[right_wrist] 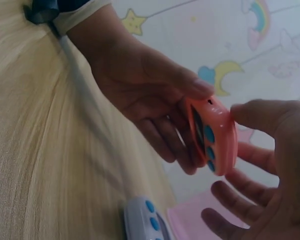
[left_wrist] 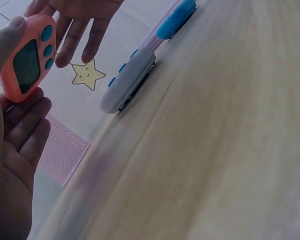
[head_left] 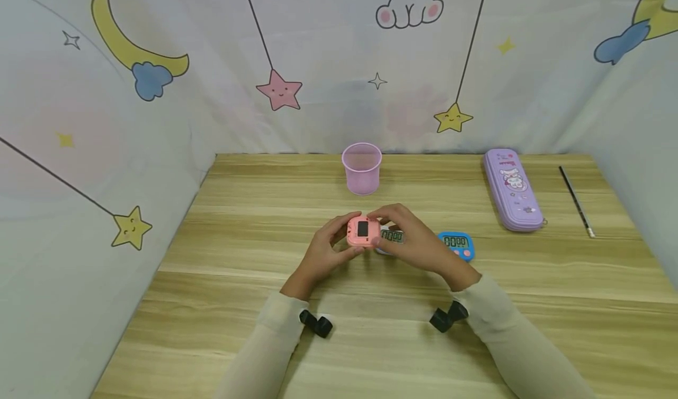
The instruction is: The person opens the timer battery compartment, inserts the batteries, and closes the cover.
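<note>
A pink digital timer is held up between both hands above the table, its back with a dark square facing up in the head view. My left hand grips one side of it between thumb and fingers. At the opposite side, my right hand pinches its edge with thumb and fingertips. The timer's screen and blue buttons face downward, visible in the left wrist view. Partly hidden beneath the right hand lies a white-grey timer. Just right of that hand, a blue timer rests on the table.
A pink mesh cup stands behind the hands, near the back edge. Toward the right lie a purple pencil case and a black pencil. Patterned cloth closes off the back and sides of the wooden table.
</note>
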`<state>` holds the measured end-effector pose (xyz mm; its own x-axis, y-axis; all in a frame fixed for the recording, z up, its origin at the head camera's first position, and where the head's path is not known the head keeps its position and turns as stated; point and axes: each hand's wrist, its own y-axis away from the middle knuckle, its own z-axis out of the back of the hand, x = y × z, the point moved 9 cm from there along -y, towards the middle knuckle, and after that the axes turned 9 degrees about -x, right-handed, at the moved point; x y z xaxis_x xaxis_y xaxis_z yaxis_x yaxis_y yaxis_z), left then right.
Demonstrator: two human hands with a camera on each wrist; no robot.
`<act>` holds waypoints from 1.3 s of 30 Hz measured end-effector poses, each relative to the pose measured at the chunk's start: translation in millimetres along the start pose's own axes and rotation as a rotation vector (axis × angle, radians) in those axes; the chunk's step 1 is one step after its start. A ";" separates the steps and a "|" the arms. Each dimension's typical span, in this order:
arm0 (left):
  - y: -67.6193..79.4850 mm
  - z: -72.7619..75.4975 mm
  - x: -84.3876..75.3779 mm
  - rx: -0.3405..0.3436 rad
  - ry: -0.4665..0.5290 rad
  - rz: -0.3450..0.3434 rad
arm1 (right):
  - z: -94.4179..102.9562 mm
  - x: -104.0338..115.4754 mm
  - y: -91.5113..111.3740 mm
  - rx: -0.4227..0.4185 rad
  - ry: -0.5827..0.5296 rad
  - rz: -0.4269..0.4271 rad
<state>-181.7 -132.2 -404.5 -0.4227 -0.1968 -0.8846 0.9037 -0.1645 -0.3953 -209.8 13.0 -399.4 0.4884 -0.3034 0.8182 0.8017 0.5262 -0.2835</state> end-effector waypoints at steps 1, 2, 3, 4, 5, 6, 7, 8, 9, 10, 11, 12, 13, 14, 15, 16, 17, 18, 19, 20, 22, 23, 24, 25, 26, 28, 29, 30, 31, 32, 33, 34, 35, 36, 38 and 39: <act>0.1 -0.3 0.2 0.005 0.006 0.001 | -1.0 1.3 0.7 0.009 0.014 0.009; 0.3 -0.7 0.6 0.009 0.013 0.002 | -1.9 2.4 1.2 0.016 0.025 0.014; 0.5 -0.9 1.0 0.013 0.019 0.005 | -2.5 3.7 1.8 0.022 0.029 0.019; 0.7 -1.1 1.5 0.015 0.026 0.010 | -3.1 4.5 2.1 0.026 0.034 0.022; 0.8 -1.2 1.8 0.017 0.029 0.015 | -3.3 5.2 2.5 0.028 0.038 0.022; 0.8 -1.1 2.3 0.017 0.033 0.021 | -3.8 5.3 2.8 0.029 0.044 0.020; 0.8 -0.9 3.0 0.016 0.037 0.031 | -4.0 5.5 2.8 0.028 0.046 0.017; 0.8 -1.0 3.3 0.016 0.038 0.037 | -3.9 6.3 3.0 0.027 0.046 0.014; 0.7 -1.0 3.5 0.014 0.034 0.046 | -4.1 6.4 2.8 0.026 0.048 0.010; 0.7 -1.1 4.1 0.010 0.036 0.060 | -4.4 6.0 2.6 0.024 0.049 0.008; 0.6 -1.4 9.3 0.002 0.036 0.070 | -4.6 5.9 2.4 0.021 0.044 0.007; 0.5 -1.3 10.2 -0.004 0.034 0.085 | -4.7 5.8 2.1 0.018 0.038 0.005; 0.1 -1.3 10.2 -0.009 0.034 0.099 | -4.6 5.7 1.9 0.015 0.031 0.003; -0.2 -1.3 10.1 -0.015 0.033 0.111 | -4.6 5.3 1.6 0.013 0.023 0.002; -0.4 -1.2 10.2 -0.022 0.031 0.123 | -4.6 4.2 1.1 0.008 0.014 -0.001; -0.6 -1.5 13.0 -0.027 0.034 0.131 | -4.6 3.7 0.8 0.007 0.003 -0.005; -0.9 -1.7 16.3 -0.029 0.029 0.134 | -4.5 3.0 0.6 0.005 -0.004 -0.013; -1.1 -1.7 14.8 -0.028 0.027 0.141 | -4.4 2.4 0.5 0.004 -0.008 -0.020; -1.1 -2.0 17.7 -0.028 0.020 0.140 | -4.3 1.3 0.4 0.004 -0.013 -0.030; -0.8 -2.3 21.5 -0.026 0.011 0.140 | -4.3 0.2 0.3 0.004 -0.023 -0.042; -0.5 -3.2 28.7 -0.020 -0.009 0.137 | -4.1 -2.0 0.3 0.003 -0.037 -0.064; -0.5 -3.4 29.3 -0.017 -0.021 0.132 | -3.8 -3.3 0.3 0.000 -0.043 -0.075; -0.6 -3.5 29.2 -0.015 -0.031 0.124 | -3.2 -4.3 0.2 -0.003 -0.047 -0.086; -0.8 -3.5 29.1 -0.014 -0.043 0.117 | -2.7 -5.4 0.1 -0.008 -0.049 -0.096; -1.2 -3.3 28.8 -0.016 -0.053 0.106 | -2.2 -5.8 0.0 -0.011 -0.050 -0.101; -2.4 -3.1 27.4 -0.021 -0.073 0.075 | -1.8 -5.7 -0.3 -0.014 -0.048 -0.099; -3.0 -3.1 26.1 -0.023 -0.085 0.056 | -1.9 -6.0 -0.4 -0.013 -0.049 -0.105; -3.6 -3.0 25.0 -0.026 -0.099 0.038 | -2.1 -5.8 -0.5 -0.010 -0.047 -0.103; -4.2 -3.2 23.7 -0.028 -0.112 0.020 | -2.8 -5.7 -0.6 -0.005 -0.052 -0.104; -4.7 -3.2 22.4 -0.031 -0.126 0.001 | -3.4 -5.7 -0.5 0.001 -0.056 -0.105; -5.2 -3.4 21.7 -0.033 -0.143 -0.015 | -4.0 -5.9 -0.6 0.006 -0.056 -0.107; -5.5 -3.4 20.9 -0.035 -0.157 -0.025 | -4.7 -6.1 -0.5 0.010 -0.058 -0.108; -5.9 -3.4 20.6 -0.038 -0.173 -0.031 | -5.1 -6.5 -0.4 0.014 -0.059 -0.114; -6.0 -3.2 20.7 -0.042 -0.185 -0.034 | -5.4 -6.8 -0.4 0.017 -0.060 -0.116; -6.2 -2.8 21.5 -0.047 -0.203 -0.034 | -5.7 -7.2 -0.4 0.020 -0.058 -0.121; -6.3 -2.7 21.9 -0.048 -0.211 -0.032 | -5.7 -7.4 -0.4 0.021 -0.055 -0.122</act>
<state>-196.4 -132.9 -422.1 -0.4518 -0.3913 -0.8017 0.8895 -0.1287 -0.4385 -211.8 10.5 -408.2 0.3671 -0.3223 0.8726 0.8463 0.5050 -0.1695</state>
